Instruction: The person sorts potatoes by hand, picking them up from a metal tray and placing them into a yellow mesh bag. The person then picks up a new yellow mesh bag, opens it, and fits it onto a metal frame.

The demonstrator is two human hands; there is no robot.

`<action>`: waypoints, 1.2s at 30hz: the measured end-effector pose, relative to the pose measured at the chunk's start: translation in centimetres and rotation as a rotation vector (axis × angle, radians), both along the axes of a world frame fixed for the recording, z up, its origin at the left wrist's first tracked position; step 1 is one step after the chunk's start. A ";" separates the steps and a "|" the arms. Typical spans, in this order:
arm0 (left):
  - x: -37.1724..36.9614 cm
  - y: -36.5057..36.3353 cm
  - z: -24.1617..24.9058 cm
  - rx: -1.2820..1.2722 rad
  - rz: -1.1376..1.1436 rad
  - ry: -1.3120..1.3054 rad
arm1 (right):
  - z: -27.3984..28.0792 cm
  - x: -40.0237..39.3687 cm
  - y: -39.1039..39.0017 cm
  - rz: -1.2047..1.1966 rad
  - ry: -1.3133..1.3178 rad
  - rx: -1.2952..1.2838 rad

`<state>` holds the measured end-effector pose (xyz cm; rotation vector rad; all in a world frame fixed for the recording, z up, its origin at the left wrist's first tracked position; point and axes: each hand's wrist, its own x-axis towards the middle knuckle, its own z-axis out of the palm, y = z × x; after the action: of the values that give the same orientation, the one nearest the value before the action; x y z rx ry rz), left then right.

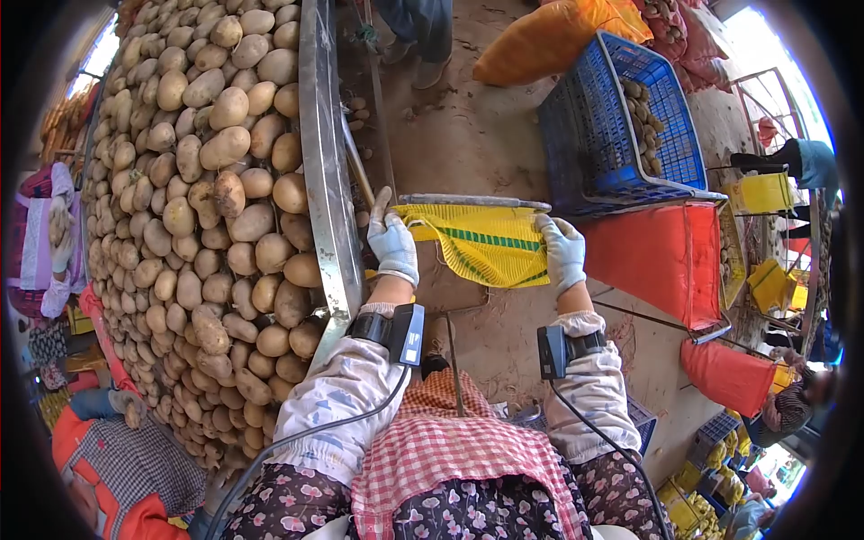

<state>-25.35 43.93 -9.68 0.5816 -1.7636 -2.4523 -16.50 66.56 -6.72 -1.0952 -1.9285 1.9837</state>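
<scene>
A yellow mesh bag with green stripes is stretched between my two hands, just below a grey metal bar. My left hand, in a pale glove, is closed on the bag's left top corner, its fingers pointing up near the bar's left end. At the opposite side my right hand, gloved too, pinches the bag's right edge close to the bar's other end. The lower part of the bag hangs loose, and its inside is hidden.
Many potatoes fill a sorting table with a metal edge on my left. Blue crates stand at right, one holding potatoes, above a red bag. An orange sack lies behind. Other people work on both sides.
</scene>
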 end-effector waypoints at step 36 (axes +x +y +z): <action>7.9 -3.0 0.6 -0.903 -0.453 0.005 | -0.9 9.1 -4.8 0.483 -0.468 0.570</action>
<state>-17.46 40.93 -9.03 0.0818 -2.9009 -1.4944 -7.42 61.81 -7.63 -1.0535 -2.9825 1.2278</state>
